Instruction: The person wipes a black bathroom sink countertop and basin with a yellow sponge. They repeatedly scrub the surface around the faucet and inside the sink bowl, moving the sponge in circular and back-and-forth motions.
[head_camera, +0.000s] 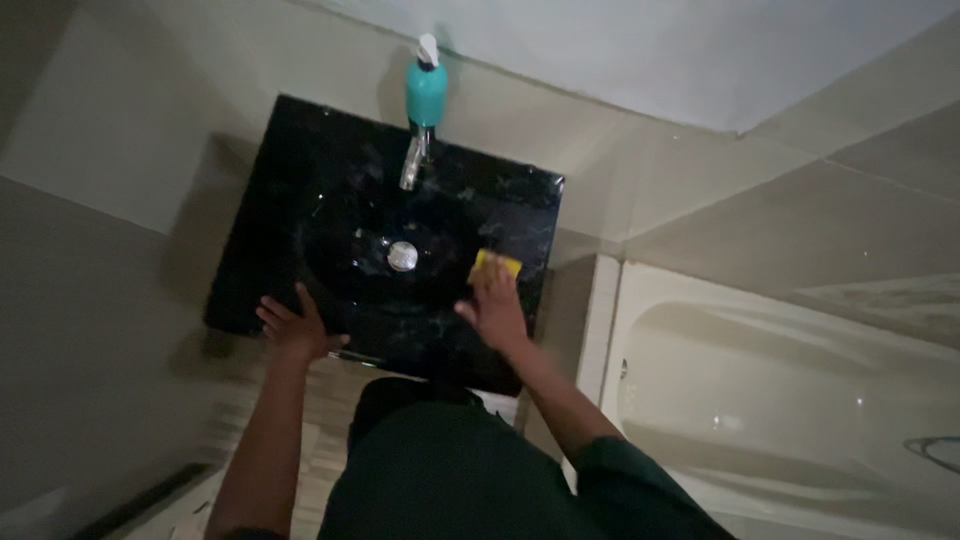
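Right hand (493, 305) presses yellow sponge (497, 264) near sink's (300, 150) right edge; left hand (292, 325) spread, empty, on front rim.

Glossy black marbled sink (300, 200) with polished metal tap (413, 160) and drain (402, 256); behind the tap, a smooth teal plastic bottle (426, 90); a yellow sponge (497, 264) at the sink's right rim.

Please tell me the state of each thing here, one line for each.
Black glossy square sink: no running water seen.
Chrome tap: off.
Teal soap pump bottle: upright.
Yellow sponge: pressed under right hand.
Left hand: open, on sink edge.
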